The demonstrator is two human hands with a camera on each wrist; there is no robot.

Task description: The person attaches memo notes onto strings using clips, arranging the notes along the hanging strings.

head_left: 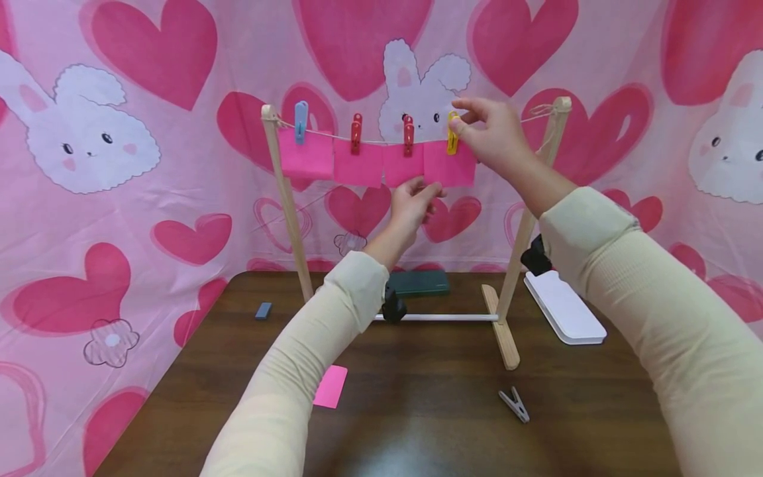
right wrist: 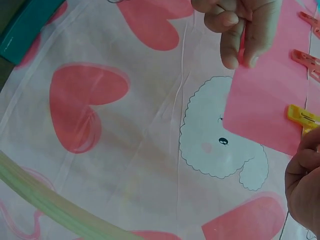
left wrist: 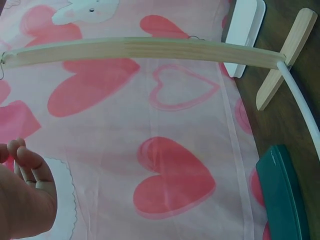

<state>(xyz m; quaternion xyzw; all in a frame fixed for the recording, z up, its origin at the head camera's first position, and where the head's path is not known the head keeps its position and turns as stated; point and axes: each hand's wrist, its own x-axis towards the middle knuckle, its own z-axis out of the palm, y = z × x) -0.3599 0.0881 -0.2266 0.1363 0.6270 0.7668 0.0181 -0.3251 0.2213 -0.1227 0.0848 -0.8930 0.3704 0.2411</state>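
Several pink paper squares hang in a row on a string (head_left: 324,135), clipped by a blue clothespin (head_left: 301,122), two red clothespins (head_left: 356,134) and a yellow clothespin (head_left: 452,134). My right hand (head_left: 490,136) pinches the upper end of the yellow clothespin, which sits over the top edge of the rightmost pink paper square (head_left: 450,165). Below the string, my left hand (head_left: 411,211) pinches that square's lower edge near its left corner. The right wrist view shows the left thumb and fingers (right wrist: 260,37) on either side of the paper's edge.
The string runs between two wooden posts (head_left: 289,205) joined low down by a white rod (head_left: 447,318). On the brown table (head_left: 417,424) lie a grey clothespin (head_left: 515,405), a pink paper (head_left: 330,387), a small blue block (head_left: 263,311), a green case (head_left: 420,283) and a white case (head_left: 566,308).
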